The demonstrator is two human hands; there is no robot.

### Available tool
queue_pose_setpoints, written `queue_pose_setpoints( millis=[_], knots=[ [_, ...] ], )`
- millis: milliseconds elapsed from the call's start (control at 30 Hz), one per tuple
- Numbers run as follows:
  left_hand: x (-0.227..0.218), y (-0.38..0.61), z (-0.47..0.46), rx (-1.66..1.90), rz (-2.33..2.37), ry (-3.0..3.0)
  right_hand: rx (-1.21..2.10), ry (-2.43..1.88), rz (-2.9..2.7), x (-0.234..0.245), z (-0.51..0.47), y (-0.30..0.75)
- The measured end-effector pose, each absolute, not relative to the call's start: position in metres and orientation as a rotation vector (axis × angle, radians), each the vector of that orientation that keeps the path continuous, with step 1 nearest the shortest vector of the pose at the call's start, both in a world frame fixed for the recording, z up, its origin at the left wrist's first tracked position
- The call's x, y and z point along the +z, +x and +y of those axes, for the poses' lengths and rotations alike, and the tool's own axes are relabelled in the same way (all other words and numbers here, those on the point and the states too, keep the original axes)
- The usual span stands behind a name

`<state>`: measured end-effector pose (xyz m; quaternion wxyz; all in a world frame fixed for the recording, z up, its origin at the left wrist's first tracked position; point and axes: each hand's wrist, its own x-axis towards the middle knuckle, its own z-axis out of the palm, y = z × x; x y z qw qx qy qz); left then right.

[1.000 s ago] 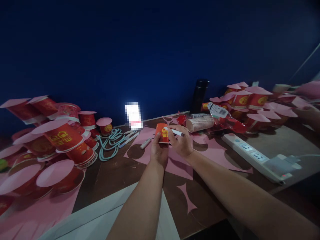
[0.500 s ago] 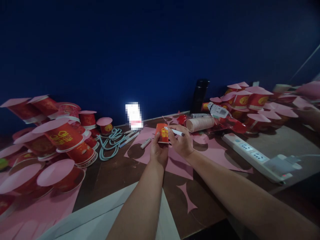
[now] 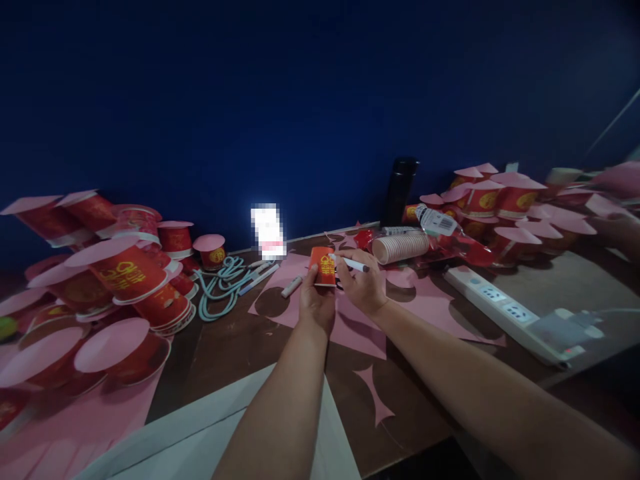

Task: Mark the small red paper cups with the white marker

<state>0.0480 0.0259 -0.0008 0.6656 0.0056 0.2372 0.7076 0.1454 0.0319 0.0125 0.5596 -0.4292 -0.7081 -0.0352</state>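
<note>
Left hand [image 3: 317, 303] clasps the red paper cup with yellow lettering [image 3: 324, 267] over the pink paper sheet [image 3: 357, 333]; right hand [image 3: 365, 285], just beside it, pinches the slim white marker [image 3: 355, 265], lying crosswise, one end pointing left at the cup, contact unclear!

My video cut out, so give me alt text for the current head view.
The left hand holds a red cup with yellow lettering; the right hand holds a white pen against or near it. Pink-topped red cups crowd both sides of the brown table; a power strip lies at right.
</note>
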Motion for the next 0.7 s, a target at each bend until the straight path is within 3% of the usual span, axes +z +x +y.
queue_pose_setpoints(
  millis=[700],
  knots=[
    [-0.0028, 0.0465, 0.0266, 1.597, 0.540, -0.015, -0.086, -1.001, -1.667, 0.0125, 0.0320, 0.1459]
  ],
)
